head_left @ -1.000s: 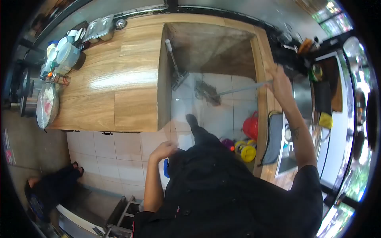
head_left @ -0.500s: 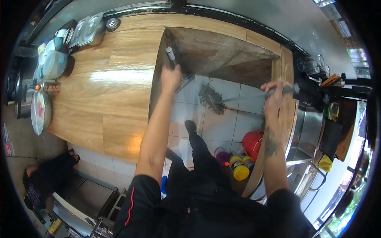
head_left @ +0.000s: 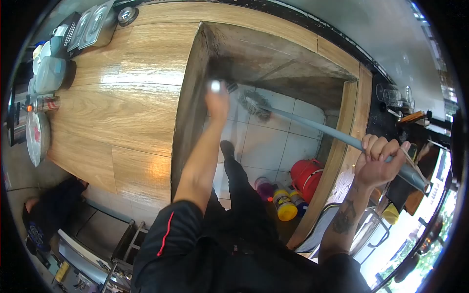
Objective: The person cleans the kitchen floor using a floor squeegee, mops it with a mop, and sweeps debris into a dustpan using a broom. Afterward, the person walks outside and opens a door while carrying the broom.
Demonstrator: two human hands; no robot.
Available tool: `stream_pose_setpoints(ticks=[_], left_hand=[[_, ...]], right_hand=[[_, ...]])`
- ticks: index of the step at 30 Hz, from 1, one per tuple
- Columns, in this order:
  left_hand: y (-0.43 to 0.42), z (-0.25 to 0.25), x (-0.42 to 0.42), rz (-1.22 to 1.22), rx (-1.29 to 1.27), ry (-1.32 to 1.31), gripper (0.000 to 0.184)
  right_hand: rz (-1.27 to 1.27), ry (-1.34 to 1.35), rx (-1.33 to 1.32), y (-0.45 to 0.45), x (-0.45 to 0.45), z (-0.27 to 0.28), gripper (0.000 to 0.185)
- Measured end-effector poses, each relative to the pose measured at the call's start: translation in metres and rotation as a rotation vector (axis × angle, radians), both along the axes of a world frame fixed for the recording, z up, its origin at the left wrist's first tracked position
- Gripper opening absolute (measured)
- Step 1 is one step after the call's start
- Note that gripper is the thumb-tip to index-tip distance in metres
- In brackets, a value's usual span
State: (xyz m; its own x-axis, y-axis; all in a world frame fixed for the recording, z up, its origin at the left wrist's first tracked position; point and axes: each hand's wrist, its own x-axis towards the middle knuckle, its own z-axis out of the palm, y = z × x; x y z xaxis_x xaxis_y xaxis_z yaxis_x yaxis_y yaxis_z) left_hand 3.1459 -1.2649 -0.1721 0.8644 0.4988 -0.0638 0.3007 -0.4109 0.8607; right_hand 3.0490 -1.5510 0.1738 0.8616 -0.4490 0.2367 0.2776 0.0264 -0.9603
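Observation:
My right hand is wrapped round the grey pole of a mop, near its upper end on the right. From there the pole slants down leftward to the stringy grey mop head on the white tiled floor. My left hand is closed round a handle with a white end, close to the left wall of the floor recess. A dark ridged piece shows just beside that hand. Blur and the hand hide what kind of tool it is.
A wooden counter borders the recess on the left, with steel containers and plastic tubs on it. A red bucket and yellow-lidded container stand near my legs. Glasses stand at right. Another person is at lower left.
My right hand has moved right and down along with the upper pole. The mop head has shifted slightly left. My left hand and its handle have moved a little, and the handle now points toward me.

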Motion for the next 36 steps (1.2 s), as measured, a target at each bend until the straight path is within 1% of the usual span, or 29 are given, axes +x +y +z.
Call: stream_pose_setpoints(ticks=[1, 2, 4, 6, 7, 9, 11, 12, 14, 15, 16, 17, 19, 20, 21, 22, 24, 25, 27, 28, 29, 30, 31, 32, 33, 35, 36], left_hand=[[0.01, -0.005, -0.039, -0.01, -0.101, 0.015, 0.027], [0.013, 0.01, -0.075, 0.042, -0.126, -0.019, 0.023], [0.031, 0.013, -0.143, -0.006, -0.086, -0.114, 0.018], [0.045, 0.015, -0.193, 0.012, -0.22, -0.154, 0.019], [0.049, 0.022, -0.208, 0.032, -0.216, -0.154, 0.019], [0.056, 0.036, -0.234, -0.004, -0.203, -0.11, 0.02], [0.059, 0.025, -0.258, -0.02, -0.166, -0.063, 0.017], [0.061, 0.025, -0.265, 0.014, -0.151, -0.05, 0.017], [0.064, 0.022, -0.283, 0.067, -0.141, -0.028, 0.017], [0.067, 0.025, -0.29, 0.096, -0.128, 0.022, 0.018], [0.072, 0.027, -0.298, 0.122, -0.114, 0.076, 0.018], [0.076, 0.026, -0.306, 0.136, -0.112, 0.084, 0.018], [0.087, 0.019, -0.317, 0.167, -0.01, 0.078, 0.018], [0.092, 0.012, -0.323, 0.193, 0.041, 0.077, 0.017], [0.097, 0.011, -0.329, 0.195, 0.041, 0.075, 0.017], [0.102, 0.01, -0.333, 0.184, 0.035, 0.074, 0.018], [0.11, -0.001, -0.338, 0.185, 0.024, 0.054, 0.019], [0.108, 0.0, -0.341, 0.203, 0.025, 0.065, 0.019], [0.112, 0.004, -0.344, 0.179, -0.034, 0.087, 0.019], [0.113, 0.002, -0.346, 0.169, -0.01, 0.063, 0.019], [0.112, 0.002, -0.347, 0.184, -0.002, 0.067, 0.019], [0.11, 0.005, -0.348, 0.19, -0.023, 0.088, 0.018], [0.107, 0.008, -0.346, 0.189, -0.049, 0.101, 0.018], [0.106, 0.016, -0.344, 0.146, 0.028, 0.055, 0.019], [0.104, 0.02, -0.34, 0.166, -0.069, 0.081, 0.021], [0.101, 0.023, -0.341, 0.164, -0.096, 0.131, 0.022], [0.103, 0.02, -0.337, 0.175, -0.089, 0.119, 0.022]], right_hand=[[0.073, -0.01, 0.003, 0.004, 0.001, 0.008, 0.049], [0.138, -0.016, 0.006, 0.009, 0.002, 0.015, 0.049], [0.192, -0.037, 0.008, 0.021, 0.012, 0.026, 0.048], [0.256, -0.046, 0.012, 0.035, 0.022, 0.031, 0.048], [0.295, -0.081, 0.021, 0.043, 0.03, 0.031, 0.047], [0.346, -0.115, 0.039, 0.064, 0.04, 0.029, 0.046], [0.446, -0.124, 0.109, 0.089, 0.052, 0.02, 0.044], [0.503, -0.154, 0.12, 0.103, 0.055, 0.017, 0.04], [0.536, -0.16, 0.131, 0.121, 0.064, 0.006, 0.04], [0.552, -0.162, 0.141, 0.129, 0.07, -0.003, 0.039], [0.585, -0.135, 0.188, 0.136, 0.08, -0.025, 0.038], [0.614, -0.108, 0.235, 0.142, 0.089, -0.055, 0.037], [0.485, 0.06, 0.35, 0.17, 0.09, -0.128, 0.025], [0.467, 0.006, 0.233, 0.185, 0.083, -0.177, 0.017], [0.444, -0.048, 0.113, 0.197, 0.08, -0.208, 0.009], [0.447, -0.054, 0.112, 0.206, 0.089, -0.204, 0.009], [0.447, -0.321, 0.253, 0.222, 0.117, -0.191, 0.004], [0.463, -0.308, 0.258, 0.228, 0.127, -0.18, 0.004], [0.312, -0.176, 0.122, 0.232, 0.143, -0.161, 0.009], [0.32, -0.24, 0.126, 0.229, 0.141, -0.164, 0.011], [0.334, -0.236, 0.136, 0.233, 0.137, -0.185, 0.011], [0.294, -0.265, 0.158, 0.235, 0.128, -0.219, 0.011], [0.246, -0.302, 0.173, 0.232, 0.125, -0.234, 0.01], [0.328, -0.315, 0.165, 0.228, 0.131, -0.227, 0.005], [0.334, -0.333, 0.174, 0.226, 0.144, -0.214, 0.005], [0.391, -0.266, 0.128, 0.208, 0.15, -0.188, 0.004], [0.355, -0.329, 0.212, 0.212, 0.156, -0.209, 0.012]])
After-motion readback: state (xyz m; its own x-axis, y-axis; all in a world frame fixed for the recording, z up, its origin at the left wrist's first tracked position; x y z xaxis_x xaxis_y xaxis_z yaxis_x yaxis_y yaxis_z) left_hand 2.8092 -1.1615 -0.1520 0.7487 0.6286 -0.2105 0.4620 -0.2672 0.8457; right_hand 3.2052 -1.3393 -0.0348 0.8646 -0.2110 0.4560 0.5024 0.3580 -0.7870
